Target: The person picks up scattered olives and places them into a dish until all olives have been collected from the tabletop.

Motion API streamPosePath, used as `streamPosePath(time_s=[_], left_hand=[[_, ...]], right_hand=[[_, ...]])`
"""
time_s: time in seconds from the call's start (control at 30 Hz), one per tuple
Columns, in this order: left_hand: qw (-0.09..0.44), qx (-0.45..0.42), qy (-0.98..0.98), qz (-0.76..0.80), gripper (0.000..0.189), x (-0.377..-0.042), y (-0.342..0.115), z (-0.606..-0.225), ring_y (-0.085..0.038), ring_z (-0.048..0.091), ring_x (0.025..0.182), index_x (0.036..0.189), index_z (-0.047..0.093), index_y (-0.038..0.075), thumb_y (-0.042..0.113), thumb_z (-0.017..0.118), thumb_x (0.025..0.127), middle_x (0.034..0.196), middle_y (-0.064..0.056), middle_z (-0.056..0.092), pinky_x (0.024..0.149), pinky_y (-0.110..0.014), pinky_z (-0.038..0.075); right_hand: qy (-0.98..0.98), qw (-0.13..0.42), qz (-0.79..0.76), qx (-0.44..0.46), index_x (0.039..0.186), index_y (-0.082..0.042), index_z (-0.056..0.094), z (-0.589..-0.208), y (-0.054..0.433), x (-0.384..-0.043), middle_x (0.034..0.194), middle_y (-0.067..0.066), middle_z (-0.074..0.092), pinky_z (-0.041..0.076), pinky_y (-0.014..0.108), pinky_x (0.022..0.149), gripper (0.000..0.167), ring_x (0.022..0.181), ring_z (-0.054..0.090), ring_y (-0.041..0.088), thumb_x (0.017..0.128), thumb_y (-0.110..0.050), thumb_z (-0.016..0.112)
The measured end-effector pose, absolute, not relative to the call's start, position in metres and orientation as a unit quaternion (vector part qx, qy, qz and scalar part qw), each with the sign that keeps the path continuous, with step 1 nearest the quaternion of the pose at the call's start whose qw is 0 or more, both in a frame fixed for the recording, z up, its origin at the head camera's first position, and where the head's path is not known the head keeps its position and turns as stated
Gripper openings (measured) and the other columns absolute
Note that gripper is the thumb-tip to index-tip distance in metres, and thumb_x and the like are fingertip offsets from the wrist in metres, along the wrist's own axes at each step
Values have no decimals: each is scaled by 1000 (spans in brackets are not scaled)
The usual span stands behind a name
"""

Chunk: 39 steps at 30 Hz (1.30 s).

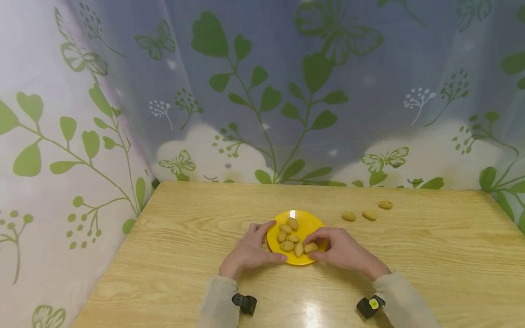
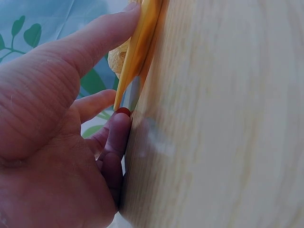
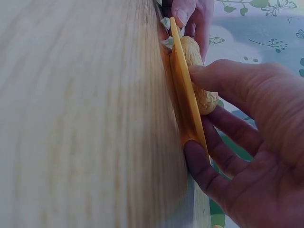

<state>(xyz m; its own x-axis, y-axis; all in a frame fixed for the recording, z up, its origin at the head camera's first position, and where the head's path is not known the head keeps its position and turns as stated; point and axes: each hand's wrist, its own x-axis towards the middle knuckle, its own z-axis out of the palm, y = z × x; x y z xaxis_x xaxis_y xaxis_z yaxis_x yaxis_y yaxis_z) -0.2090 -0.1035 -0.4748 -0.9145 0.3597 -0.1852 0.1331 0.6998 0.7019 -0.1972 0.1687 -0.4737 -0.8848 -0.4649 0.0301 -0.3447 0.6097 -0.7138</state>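
A round yellow plate carries several small, wrinkled, tan potatoes. My left hand grips its left side, thumb on the near rim and fingers around the far left edge. From the right, my right hand pinches a potato at the plate's near right between thumb and fingers. In the right wrist view this potato lies against the plate, while one fingertip touches the plate's outer edge. Under the rim in the left wrist view, something whitish shows; its kind is unclear.
Three more potatoes lie apart on the wooden table, right of the plate: one nearest it, a middle one and a farther one. A leaf-and-butterfly patterned curtain hangs along the table's back and left edges.
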Motion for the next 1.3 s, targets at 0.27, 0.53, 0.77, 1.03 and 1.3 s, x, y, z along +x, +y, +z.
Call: streamPosePath(time_s=[0.27, 0.53, 0.77, 1.03, 1.3], left_hand=[[157, 139, 911, 355, 97, -210, -103, -473, -37, 46, 138, 160, 35, 24, 49, 84, 80, 151, -14, 42, 114, -64, 34], [160, 134, 909, 360, 98, -210, -103, -471, -37, 47, 137, 160, 35, 25, 49, 84, 79, 149, -14, 43, 113, -61, 37], [161, 132, 909, 362, 98, -210, -103, -471, -36, 48, 134, 160, 36, 26, 49, 85, 78, 147, -13, 44, 112, -61, 37], [161, 131, 909, 362, 98, -208, -103, -471, -35, 49, 133, 160, 35, 27, 50, 85, 79, 147, -12, 44, 110, -59, 41], [160, 129, 908, 364, 97, -207, -103, -472, -36, 47, 136, 160, 36, 26, 49, 85, 79, 149, -13, 43, 112, -60, 40]], right_hand=[[886, 87, -396, -224, 115, -20, 75, -472, 173, -197, 109, -3, 72, 49, 23, 72, 26, 93, 61, 14, 89, -20, 79], [880, 78, -410, -227, 114, -18, 75, -469, 175, -197, 109, 0, 72, 51, 23, 75, 26, 99, 64, 19, 89, -18, 79], [878, 74, -416, -225, 114, -19, 75, -469, 175, -196, 110, -1, 72, 52, 23, 72, 26, 96, 63, 18, 89, -15, 78], [876, 73, -420, -225, 115, -19, 75, -473, 177, -197, 111, -2, 72, 53, 23, 75, 26, 101, 64, 19, 89, -15, 78], [876, 66, -424, -220, 113, -20, 75, -473, 178, -195, 110, -2, 73, 55, 24, 79, 25, 103, 65, 20, 89, -15, 78]])
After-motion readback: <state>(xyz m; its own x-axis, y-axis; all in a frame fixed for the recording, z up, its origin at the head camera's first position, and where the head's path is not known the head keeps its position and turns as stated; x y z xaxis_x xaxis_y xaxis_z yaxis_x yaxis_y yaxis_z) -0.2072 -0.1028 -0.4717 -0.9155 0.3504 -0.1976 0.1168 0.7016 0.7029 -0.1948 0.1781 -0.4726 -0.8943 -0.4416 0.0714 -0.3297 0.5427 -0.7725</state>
